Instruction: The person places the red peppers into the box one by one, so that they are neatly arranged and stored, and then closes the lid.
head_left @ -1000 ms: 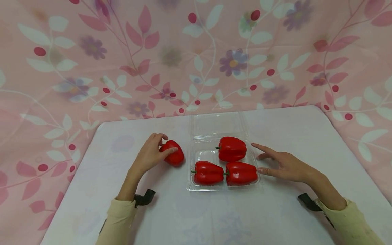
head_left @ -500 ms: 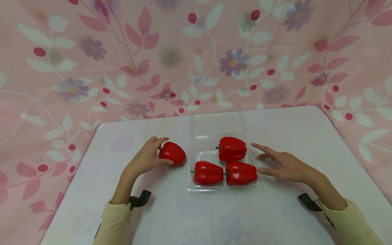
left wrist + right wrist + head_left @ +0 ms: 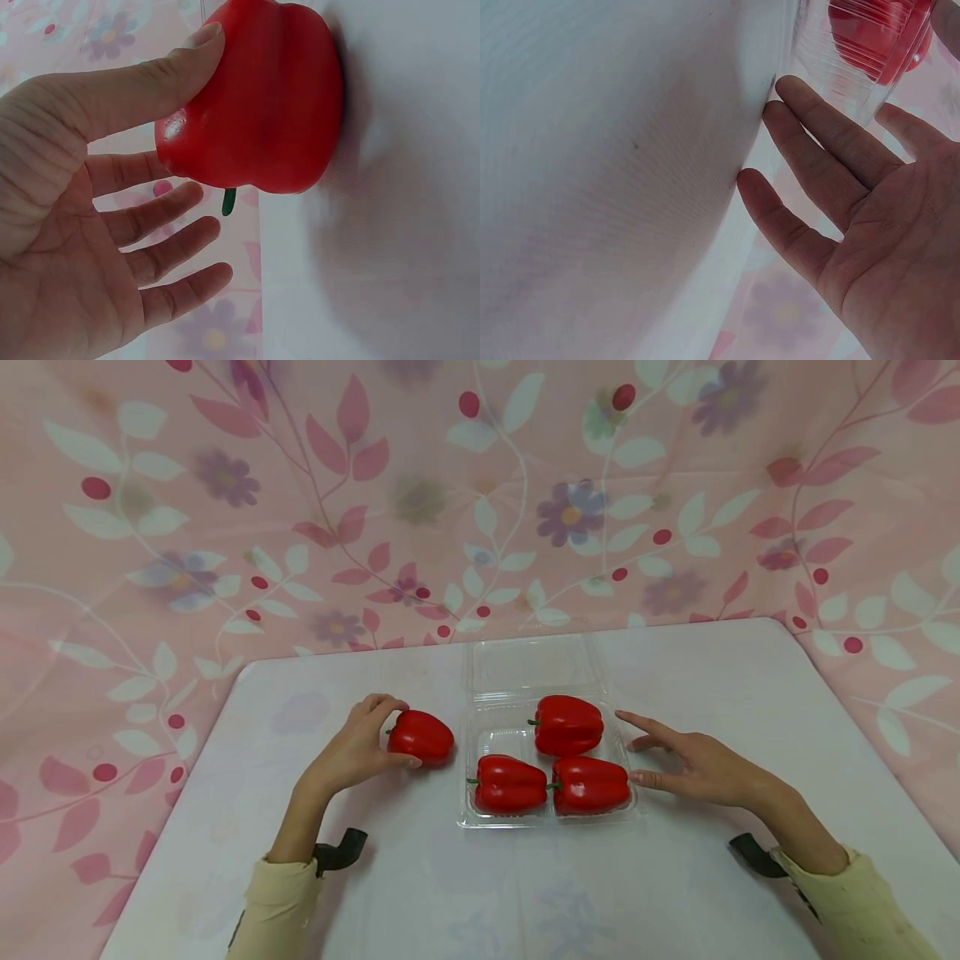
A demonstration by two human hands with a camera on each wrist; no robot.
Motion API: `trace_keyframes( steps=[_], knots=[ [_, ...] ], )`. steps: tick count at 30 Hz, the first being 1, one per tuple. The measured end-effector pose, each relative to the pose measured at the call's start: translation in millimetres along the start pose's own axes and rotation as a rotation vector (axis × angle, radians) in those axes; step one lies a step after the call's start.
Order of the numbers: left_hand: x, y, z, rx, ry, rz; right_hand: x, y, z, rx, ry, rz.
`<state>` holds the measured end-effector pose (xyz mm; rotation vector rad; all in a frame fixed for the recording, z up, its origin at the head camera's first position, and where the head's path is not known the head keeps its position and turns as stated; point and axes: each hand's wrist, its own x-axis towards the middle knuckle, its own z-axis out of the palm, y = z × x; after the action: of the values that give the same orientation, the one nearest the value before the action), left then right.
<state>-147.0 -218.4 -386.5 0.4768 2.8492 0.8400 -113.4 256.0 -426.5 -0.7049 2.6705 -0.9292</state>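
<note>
A red bell pepper lies on the table left of a clear plastic clamshell box, its short green stem pointing left. My left hand pinches it between thumb and index finger; in the left wrist view the thumb presses on its side while the other fingers spread beneath the stem. Three more peppers sit in the box: one at back right, one at front left, one at front right. Along the box's right edge rests my right hand, fingers extended, holding nothing; its fingertips touch the table.
The box's lid lies folded back behind it. Its back-left compartment holds no pepper. Black curved mounts stick out at both wrists. A pink floral cloth hangs behind the white table.
The pepper by my left hand has turned so its stem faces left. My left hand has shifted slightly left and regripped it lower with the thumb. My right hand has stayed in place.
</note>
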Motion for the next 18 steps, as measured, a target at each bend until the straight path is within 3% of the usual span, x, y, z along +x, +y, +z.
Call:
trace_keyframes(
  steps=[8,18],
  knots=[
    [-1.1,-4.1,2.4,-0.127,-0.044,-0.059,-0.6,1.2,0.4,-0.01,-0.001,0.017],
    [-0.9,-8.2,4.2,-0.173,-0.038,-0.07,0.2,0.5,0.4,-0.018,-0.004,0.002]
  ],
)
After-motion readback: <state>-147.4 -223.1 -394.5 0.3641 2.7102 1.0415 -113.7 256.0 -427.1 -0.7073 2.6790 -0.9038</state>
